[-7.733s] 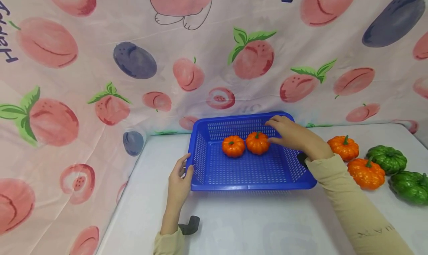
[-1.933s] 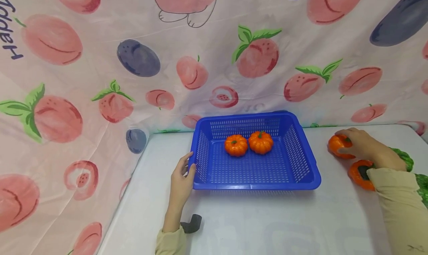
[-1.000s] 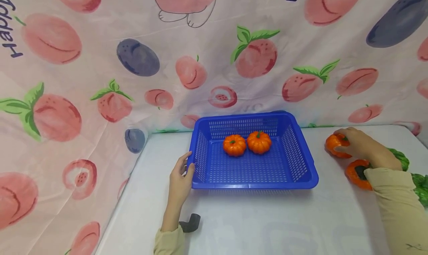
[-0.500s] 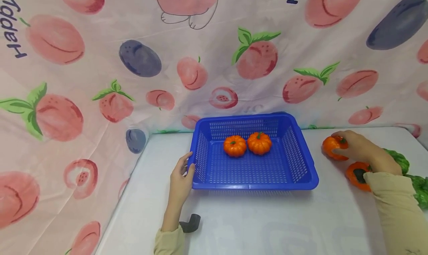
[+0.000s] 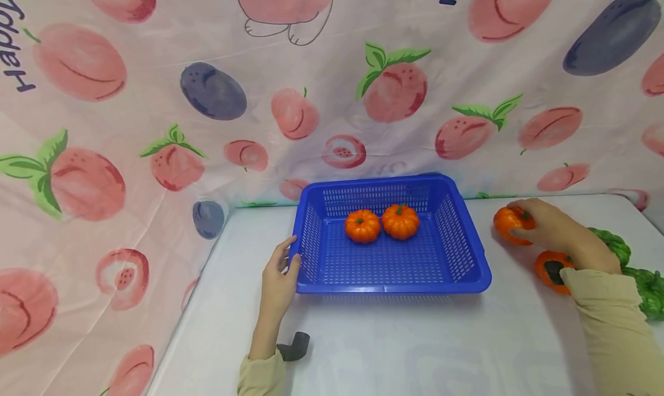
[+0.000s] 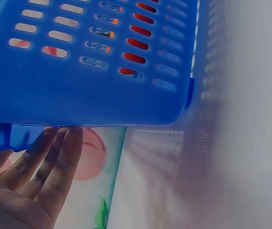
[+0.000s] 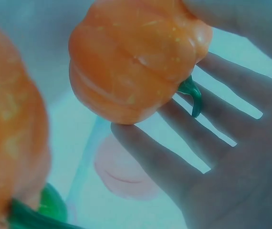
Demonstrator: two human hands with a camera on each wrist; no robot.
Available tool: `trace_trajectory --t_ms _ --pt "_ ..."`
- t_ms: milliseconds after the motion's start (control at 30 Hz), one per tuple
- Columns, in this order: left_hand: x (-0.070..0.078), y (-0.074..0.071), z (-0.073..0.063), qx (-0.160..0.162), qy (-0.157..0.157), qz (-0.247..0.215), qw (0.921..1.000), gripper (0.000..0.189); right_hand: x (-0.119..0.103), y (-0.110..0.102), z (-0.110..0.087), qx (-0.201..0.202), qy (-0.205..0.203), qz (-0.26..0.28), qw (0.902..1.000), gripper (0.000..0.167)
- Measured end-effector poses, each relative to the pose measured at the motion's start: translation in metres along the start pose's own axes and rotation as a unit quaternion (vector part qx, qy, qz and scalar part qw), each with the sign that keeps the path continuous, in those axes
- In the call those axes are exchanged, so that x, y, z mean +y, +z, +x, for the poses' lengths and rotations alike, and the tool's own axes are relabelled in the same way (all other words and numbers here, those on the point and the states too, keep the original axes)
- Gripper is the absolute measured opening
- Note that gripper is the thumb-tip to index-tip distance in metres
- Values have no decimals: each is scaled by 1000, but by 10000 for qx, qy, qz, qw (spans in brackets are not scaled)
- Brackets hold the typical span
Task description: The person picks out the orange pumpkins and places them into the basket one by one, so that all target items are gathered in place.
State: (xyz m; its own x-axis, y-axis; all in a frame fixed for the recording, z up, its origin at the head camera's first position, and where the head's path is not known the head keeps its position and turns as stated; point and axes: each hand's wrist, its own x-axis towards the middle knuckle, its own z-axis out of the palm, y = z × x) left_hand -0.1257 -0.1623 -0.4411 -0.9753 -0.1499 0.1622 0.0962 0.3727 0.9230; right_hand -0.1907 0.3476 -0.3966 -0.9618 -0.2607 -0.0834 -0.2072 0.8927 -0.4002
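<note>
My right hand [image 5: 552,226] holds an orange toy pumpkin [image 5: 510,225] with a green stem, right of the basket. In the right wrist view, thumb and fingers spread around the pumpkin [image 7: 136,62]. Two orange pumpkins, a left one [image 5: 362,226] and a right one [image 5: 400,222], sit side by side in the blue slotted basket [image 5: 391,289]. My left hand [image 5: 277,281] touches the basket's left side. In the left wrist view, its fairly straight fingers [image 6: 62,162] meet the outer wall; the thumb is hidden there.
Another orange pumpkin [image 5: 544,267] lies under my right wrist, partly covered by the black wrist camera [image 5: 557,272]. Two green pumpkins, a far one [image 5: 614,247] and a near one [image 5: 648,292], are at the right. A fruit-print cloth [image 5: 321,67] hangs behind the white table [image 5: 394,350].
My right hand has left the basket, reached the far orange pumpkin at the right and shifted it slightly left towards the basket. The left hand has stayed at the basket's side.
</note>
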Motion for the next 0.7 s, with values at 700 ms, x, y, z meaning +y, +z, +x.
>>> trace_trajectory --t_ms 700 --pt "1 0 1 6 -35 24 10000 40 -34 -17 -1 356 -286 -137 9989 58"
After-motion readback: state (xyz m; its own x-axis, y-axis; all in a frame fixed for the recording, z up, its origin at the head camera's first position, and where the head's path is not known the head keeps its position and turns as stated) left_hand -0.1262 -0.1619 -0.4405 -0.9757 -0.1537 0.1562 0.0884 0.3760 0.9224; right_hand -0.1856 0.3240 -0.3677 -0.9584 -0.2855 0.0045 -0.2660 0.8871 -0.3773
